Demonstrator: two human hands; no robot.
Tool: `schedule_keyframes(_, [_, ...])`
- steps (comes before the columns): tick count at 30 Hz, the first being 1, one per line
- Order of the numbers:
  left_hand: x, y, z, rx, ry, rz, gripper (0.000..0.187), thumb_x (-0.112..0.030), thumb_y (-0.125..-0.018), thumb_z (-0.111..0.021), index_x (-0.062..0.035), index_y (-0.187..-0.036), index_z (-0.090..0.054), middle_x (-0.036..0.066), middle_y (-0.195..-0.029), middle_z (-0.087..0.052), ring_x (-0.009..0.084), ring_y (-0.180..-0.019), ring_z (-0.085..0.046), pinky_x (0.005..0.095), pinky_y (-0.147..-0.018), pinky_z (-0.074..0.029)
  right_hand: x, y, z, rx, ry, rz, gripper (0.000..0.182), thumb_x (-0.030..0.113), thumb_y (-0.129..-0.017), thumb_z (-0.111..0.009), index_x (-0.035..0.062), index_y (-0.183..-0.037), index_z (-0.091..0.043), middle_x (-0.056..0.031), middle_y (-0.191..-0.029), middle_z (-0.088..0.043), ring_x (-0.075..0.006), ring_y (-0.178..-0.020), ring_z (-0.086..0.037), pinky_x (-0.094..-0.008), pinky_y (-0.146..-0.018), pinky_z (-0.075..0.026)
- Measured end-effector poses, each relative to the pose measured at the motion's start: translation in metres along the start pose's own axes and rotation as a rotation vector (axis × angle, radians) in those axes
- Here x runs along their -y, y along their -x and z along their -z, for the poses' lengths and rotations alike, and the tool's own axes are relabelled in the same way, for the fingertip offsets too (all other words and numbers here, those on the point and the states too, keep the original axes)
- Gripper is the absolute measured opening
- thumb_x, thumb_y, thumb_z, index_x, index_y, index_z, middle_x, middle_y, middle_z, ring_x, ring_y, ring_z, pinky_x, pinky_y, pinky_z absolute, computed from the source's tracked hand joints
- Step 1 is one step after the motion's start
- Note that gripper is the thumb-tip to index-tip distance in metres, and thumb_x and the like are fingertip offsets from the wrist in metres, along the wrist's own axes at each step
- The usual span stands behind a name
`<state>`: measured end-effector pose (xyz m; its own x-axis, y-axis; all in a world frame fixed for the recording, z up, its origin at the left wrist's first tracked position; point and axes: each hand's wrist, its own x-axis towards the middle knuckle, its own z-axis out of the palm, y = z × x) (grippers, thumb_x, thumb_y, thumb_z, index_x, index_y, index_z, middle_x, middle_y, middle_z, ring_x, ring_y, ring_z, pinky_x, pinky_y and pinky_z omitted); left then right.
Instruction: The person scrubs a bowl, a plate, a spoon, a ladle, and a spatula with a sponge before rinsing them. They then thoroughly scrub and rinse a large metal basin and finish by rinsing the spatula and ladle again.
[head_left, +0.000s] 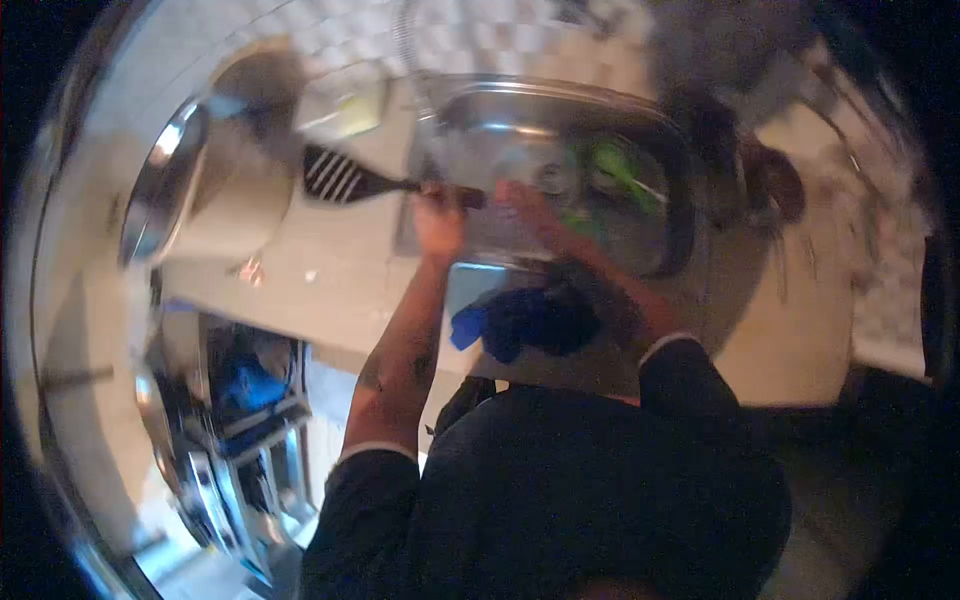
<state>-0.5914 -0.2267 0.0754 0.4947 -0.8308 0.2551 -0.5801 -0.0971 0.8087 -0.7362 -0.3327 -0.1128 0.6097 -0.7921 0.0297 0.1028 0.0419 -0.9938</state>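
My left hand (pixel 438 222) is closed around the handle of a black slotted spatula (pixel 345 178), whose slotted head points left over the counter. The end of its handle reaches over the left part of the metal sink (pixel 683 215). Just right of that end is my right hand (pixel 530 212), over the sink. Its fingers are smeared by motion, so I cannot make out whether they hold anything. Bright green items (pixel 628 172) lie in the sink, too blurred to name.
A dark blue cloth-like thing (pixel 525 322) hangs at the sink's front edge. Left on the counter (pixel 335 295) stands a large shiny round vessel (pixel 190 190), with a yellowish item (pixel 355 113) behind. Dark blurred objects (pixel 770 180) stand right of the sink. An open shelf or rack (pixel 250 420) is lower left.
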Motion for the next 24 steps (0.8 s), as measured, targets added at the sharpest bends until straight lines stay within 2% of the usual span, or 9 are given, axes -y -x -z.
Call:
schedule_keyframes(1, [-0.011, 0.005, 0.01, -0.062, 0.046, -0.006, 0.026, -0.022, -0.091, -0.057, 0.002, -0.098, -0.053, 0.017, -0.082, -0.064, 0.0377, -0.08, -0.063, 0.0452, -0.079, -0.047, -0.026, -0.021, -0.007, 0.005, -0.298, -0.14, 0.035, 0.01, -0.091, -0.053, 0.0053, -0.125, -0.052, -0.0103, -0.104, -0.061, -0.0226, -0.091, -0.061, -0.0376, -0.076, -0.052])
schedule_keyframes(5, [-0.019, 0.018, 0.047, -0.102, 0.031, -0.127, 0.023, -0.012, -0.088, -0.054, 0.0008, -0.105, -0.047, 0.022, -0.084, -0.064, 0.0416, -0.079, -0.063, 0.0484, -0.069, -0.049, 0.069, -0.011, -0.038, 0.053, -0.452, -0.266, 0.031, 0.016, -0.093, -0.052, 0.0099, -0.124, -0.053, -0.0063, -0.103, -0.06, -0.0155, -0.088, -0.057, -0.0292, -0.073, -0.048])
schedule_keyframes(8, [0.035, 0.048, 0.057, 0.017, -0.13, -0.117, 0.039, -0.008, -0.084, -0.054, 0.0031, -0.117, -0.037, 0.025, -0.079, -0.062, 0.0434, -0.069, -0.06, 0.0501, -0.062, -0.048, 0.062, -0.018, -0.049, 0.036, -0.015, -0.261, 0.037, 0.036, -0.096, -0.048, 0.0122, -0.123, -0.055, -0.0049, -0.111, -0.06, -0.0193, -0.096, -0.057, -0.0342, -0.084, -0.045])
schedule_keyframes(9, [0.045, 0.06, 0.062, 0.121, -0.222, -0.036, 0.043, -0.006, -0.083, -0.053, 0.0043, -0.119, -0.033, 0.024, -0.074, -0.061, 0.0435, -0.063, -0.059, 0.0504, -0.058, -0.048, 0.085, -0.009, -0.069, -0.131, -0.211, -0.332, 0.045, 0.04, -0.094, -0.05, 0.0108, -0.129, -0.052, -0.0086, -0.122, -0.058, -0.0216, -0.111, -0.053, -0.0357, -0.095, -0.04])
schedule_keyframes(10, [0.05, 0.07, 0.074, 0.068, -0.203, -0.1, 0.042, -0.007, -0.083, -0.054, 0.0037, -0.118, -0.033, 0.024, -0.071, -0.06, 0.0438, -0.061, -0.058, 0.0511, -0.057, -0.047, 0.094, -0.008, -0.082, -0.097, -0.24, -0.314, 0.051, 0.04, -0.094, -0.05, 0.0092, -0.134, -0.047, -0.0127, -0.132, -0.052, -0.0242, -0.122, -0.047, -0.0371, -0.103, -0.034])
schedule_keyframes(14, [0.056, 0.105, 0.094, -0.117, -0.052, -0.321, 0.038, -0.011, -0.085, -0.054, -0.0012, -0.115, -0.031, 0.026, -0.077, -0.06, 0.0455, -0.072, -0.06, 0.0511, -0.06, -0.048, 0.084, -0.03, -0.119, -0.079, -0.141, -0.179, 0.049, 0.038, -0.097, -0.046, 0.0084, -0.136, -0.044, -0.0149, -0.136, -0.046, -0.0271, -0.123, -0.045, -0.0396, -0.105, -0.032])
schedule_keyframes(17, [0.066, 0.113, 0.127, 0.032, 0.048, 0.05, 0.035, -0.018, -0.092, -0.048, -0.0037, -0.12, -0.031, 0.027, -0.087, -0.06, 0.0447, -0.085, -0.06, 0.0497, -0.073, -0.048, 0.107, -0.024, -0.177, 0.016, 0.007, -0.077, 0.046, 0.036, -0.099, -0.044, 0.0062, -0.134, -0.044, -0.0137, -0.136, -0.046, -0.0261, -0.123, -0.045, -0.0385, -0.105, -0.032])
schedule_keyframes(23, [0.102, 0.221, 0.36, -0.956, -0.063, 0.291, 0.032, -0.021, -0.091, -0.053, -0.0085, -0.12, -0.047, 0.02, -0.106, -0.061, 0.0382, -0.096, -0.06, 0.0437, -0.081, -0.048, 0.113, 0.005, -0.244, 0.19, 0.345, 0.158, 0.041, 0.025, -0.098, -0.051, 0.0, -0.129, -0.044, -0.0129, -0.132, -0.048, -0.0226, -0.12, -0.046, -0.0356, -0.102, -0.035])
schedule_keyframes(24, [0.15, 0.263, 0.395, -1.096, -0.137, 0.39, 0.031, -0.024, -0.092, -0.055, -0.007, -0.118, -0.051, 0.021, -0.107, -0.06, 0.0375, -0.098, -0.058, 0.0426, -0.083, -0.047, 0.101, 0.008, -0.249, 0.247, 0.404, 0.211, 0.04, 0.022, -0.097, -0.053, -0.0007, -0.129, -0.044, -0.0133, -0.13, -0.049, -0.0223, -0.118, -0.048, -0.0353, -0.101, -0.036])
